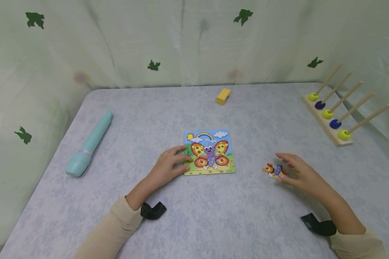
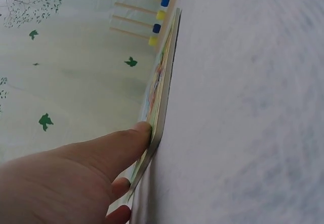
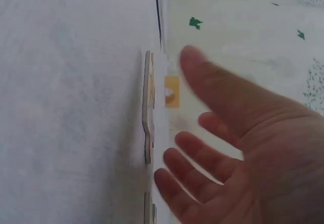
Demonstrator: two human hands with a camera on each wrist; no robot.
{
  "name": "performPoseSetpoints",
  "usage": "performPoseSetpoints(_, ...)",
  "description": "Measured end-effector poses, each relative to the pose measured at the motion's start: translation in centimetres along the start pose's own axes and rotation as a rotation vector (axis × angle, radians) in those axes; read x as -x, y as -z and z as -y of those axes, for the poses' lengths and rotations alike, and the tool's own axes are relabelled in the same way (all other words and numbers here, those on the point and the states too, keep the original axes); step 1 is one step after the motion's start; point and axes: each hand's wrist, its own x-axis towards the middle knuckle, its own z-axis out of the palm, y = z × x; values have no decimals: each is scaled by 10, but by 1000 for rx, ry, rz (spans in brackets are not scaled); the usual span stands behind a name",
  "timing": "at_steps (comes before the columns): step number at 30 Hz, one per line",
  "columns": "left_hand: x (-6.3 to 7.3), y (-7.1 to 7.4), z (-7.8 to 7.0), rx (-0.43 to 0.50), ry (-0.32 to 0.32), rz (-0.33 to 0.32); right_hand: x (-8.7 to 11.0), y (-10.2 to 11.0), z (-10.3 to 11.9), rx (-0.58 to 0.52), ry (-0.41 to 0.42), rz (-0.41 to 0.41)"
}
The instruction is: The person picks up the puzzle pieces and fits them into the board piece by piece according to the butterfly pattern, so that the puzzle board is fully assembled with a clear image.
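A square butterfly picture puzzle board (image 1: 210, 136) lies flat on the table, its colourful face up. My left hand (image 1: 170, 163) rests at its left edge, fingers spread and thumb touching the near left corner area; the left wrist view shows the thumb (image 2: 119, 145) on the board's rim. To the right, loose butterfly puzzle pieces (image 1: 273, 170) lie on the table, partly covered by my right hand (image 1: 306, 176). That hand hovers with fingers apart. In the right wrist view a puzzle piece (image 3: 148, 107) shows edge-on beside the spread fingers, nothing between them.
A wooden peg rack (image 1: 327, 122) with yellow and blue beads stands at the right edge. Behind the board lies a yellow block (image 1: 223, 96). A folded turquoise umbrella-like roll (image 1: 90, 144) is on the left. Patterned curtain (image 1: 194, 43) hangs behind the table.
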Motion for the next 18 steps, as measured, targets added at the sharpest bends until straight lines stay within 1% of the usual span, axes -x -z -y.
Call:
performPoseSetpoints(3,0,0,-1,-15,6,11,0,-1,-4,32,-49,52)
performPoseSetpoints(5,-1,1,-1,-25,12,15,0,-2,-5,64,-60,66)
performPoseSetpoints(11,0,2,-2,-48,38,28,0,-5,-7,167,-16,41)
performPoseSetpoints(18,0,2,-1,-55,45,39,-2,-7,-2,187,-30,32)
